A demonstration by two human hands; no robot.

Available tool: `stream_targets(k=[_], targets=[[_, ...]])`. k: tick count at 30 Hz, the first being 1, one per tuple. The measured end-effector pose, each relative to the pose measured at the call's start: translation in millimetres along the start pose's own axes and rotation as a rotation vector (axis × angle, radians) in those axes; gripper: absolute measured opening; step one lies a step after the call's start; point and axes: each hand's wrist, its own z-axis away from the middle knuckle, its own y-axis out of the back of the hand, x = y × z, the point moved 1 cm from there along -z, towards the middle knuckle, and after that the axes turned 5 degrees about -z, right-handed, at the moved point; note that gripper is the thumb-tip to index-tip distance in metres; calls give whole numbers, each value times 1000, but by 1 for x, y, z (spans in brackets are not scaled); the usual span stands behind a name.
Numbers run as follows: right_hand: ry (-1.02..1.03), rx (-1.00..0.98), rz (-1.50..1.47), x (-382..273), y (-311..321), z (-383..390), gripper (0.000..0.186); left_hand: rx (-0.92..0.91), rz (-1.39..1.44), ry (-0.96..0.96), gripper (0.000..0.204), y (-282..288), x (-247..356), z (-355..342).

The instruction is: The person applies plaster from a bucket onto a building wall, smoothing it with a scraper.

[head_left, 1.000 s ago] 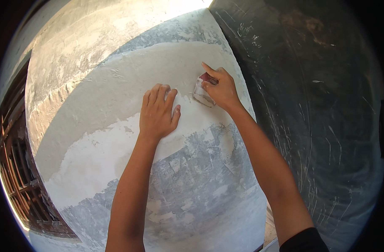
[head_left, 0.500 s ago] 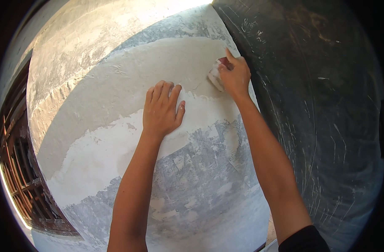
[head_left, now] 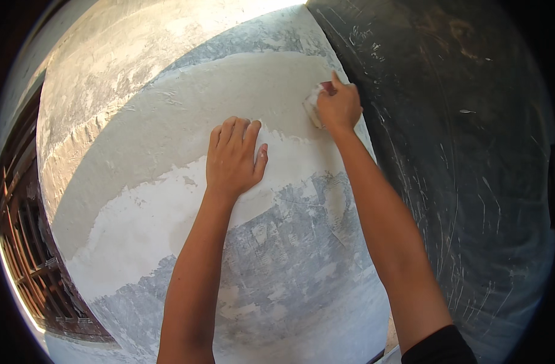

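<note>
1. One large wall of patchy grey and whitish plaster point(head_left: 289, 261) fills the middle, with bright sunlight across its upper left.
2. A dark grey, sheet-like surface streaked with white point(head_left: 471, 151) borders the wall on the right.
3. A smooth, pale grey coating band point(head_left: 186, 112) arcs across the wall's upper part.
4. A ragged-edged white band point(head_left: 147, 212) lies just below it.
5. A brown barred window frame point(head_left: 38, 267) stands at the far left.
6. The left hand point(head_left: 234, 158) is laid against the wall, palm inward, its fingers slightly bent, released and spread.
7. The right hand point(head_left: 341, 109) grasps the tool, index finger pointing up, the other fingers partly hidden.
8. The small, flat scraper with a reddish grip and white-smeared blade point(head_left: 312, 109) is at the pale grey band's right end, near the wall's edge.
</note>
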Motion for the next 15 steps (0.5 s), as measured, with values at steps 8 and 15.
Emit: stream_targets(k=[8, 15], targets=[[50, -81, -46, -7, -9, 6, 49, 25, 9, 0, 39, 1, -2, 2], [83, -102, -101, -14, -15, 26, 49, 17, 7, -3, 39, -2, 0, 2]])
